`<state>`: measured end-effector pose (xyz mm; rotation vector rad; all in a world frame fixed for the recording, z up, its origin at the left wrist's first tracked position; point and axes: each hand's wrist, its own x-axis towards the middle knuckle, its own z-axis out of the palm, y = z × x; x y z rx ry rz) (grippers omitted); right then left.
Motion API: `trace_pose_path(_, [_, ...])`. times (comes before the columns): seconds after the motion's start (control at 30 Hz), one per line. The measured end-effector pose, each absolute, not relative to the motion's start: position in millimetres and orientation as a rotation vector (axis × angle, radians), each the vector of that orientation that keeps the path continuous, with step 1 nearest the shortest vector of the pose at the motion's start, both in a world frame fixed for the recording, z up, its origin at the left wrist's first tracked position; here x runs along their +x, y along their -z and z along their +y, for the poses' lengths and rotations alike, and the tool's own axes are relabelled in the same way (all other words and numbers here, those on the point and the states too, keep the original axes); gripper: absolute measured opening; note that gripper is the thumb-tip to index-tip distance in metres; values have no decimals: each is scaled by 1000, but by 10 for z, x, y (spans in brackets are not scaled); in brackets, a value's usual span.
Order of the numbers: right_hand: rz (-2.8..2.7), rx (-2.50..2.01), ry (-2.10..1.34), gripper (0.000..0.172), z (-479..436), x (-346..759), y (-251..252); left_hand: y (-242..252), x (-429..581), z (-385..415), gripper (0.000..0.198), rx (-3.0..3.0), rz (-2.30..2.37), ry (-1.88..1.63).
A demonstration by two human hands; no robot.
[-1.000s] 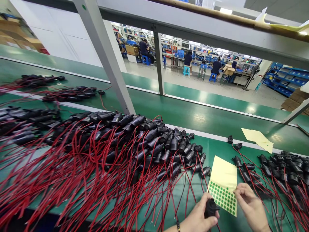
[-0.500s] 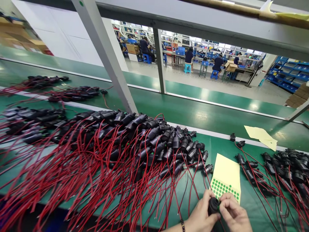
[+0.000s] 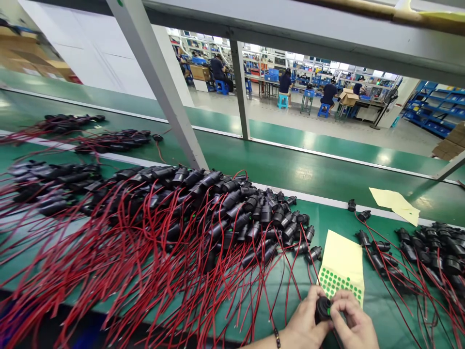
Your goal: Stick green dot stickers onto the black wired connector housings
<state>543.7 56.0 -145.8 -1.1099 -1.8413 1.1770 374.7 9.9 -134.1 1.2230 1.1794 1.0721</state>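
My left hand (image 3: pixel 307 320), wearing a dark beaded bracelet, is closed round a black cylindrical wired connector (image 3: pixel 321 308). Against the connector's right side, the closed fingers of my right hand (image 3: pixel 350 315) pinch at a small green dot sticker (image 3: pixel 329 311). Just behind both hands lies a pale yellow sticker sheet (image 3: pixel 341 249) with rows of green dots on its lower part; the hands cover its bottom edge. To the left spreads a large pile of similar black connectors (image 3: pixel 232 198), their red and dark wires trailing toward me.
More black connectors (image 3: pixel 436 247) lie to the right of the sheet. Pale yellow paper pieces (image 3: pixel 394 203) rest near the white rail. A grey metal post (image 3: pixel 160 82) rises behind the pile from the green table (image 3: pixel 290 165). Several people sit at benches far off.
My hands stay together at the connector. The green dot shows more plainly on its right side, beside my right thumb. The view has shifted slightly.
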Motion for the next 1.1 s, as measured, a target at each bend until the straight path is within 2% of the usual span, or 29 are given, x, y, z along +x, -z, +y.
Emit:
trace_pose_path(0.33, [-1647,-1119,-903,29,380,5196,1428,1381,3751,142,29,1295,1242,-998])
trace_pose_path(0.5, [-1830,-973,-698,7,446,5290,1479,1403,3759,147,29,1240,1231,-1034])
trace_pose_path(0.57, [-2001,-836,-492,15,474,5346,1519,1411,3761,139,31,1227,1224,-1049])
trace_pose_path(0.7, [-2094,-740,-218,16,466,5391,1584,1446,3761,132,33,1226,1218,-1072])
trace_pose_path(1.1, [-2417,-572,-69,16,593,5511,1412,1441,3775,134,33,1233,1273,-1007])
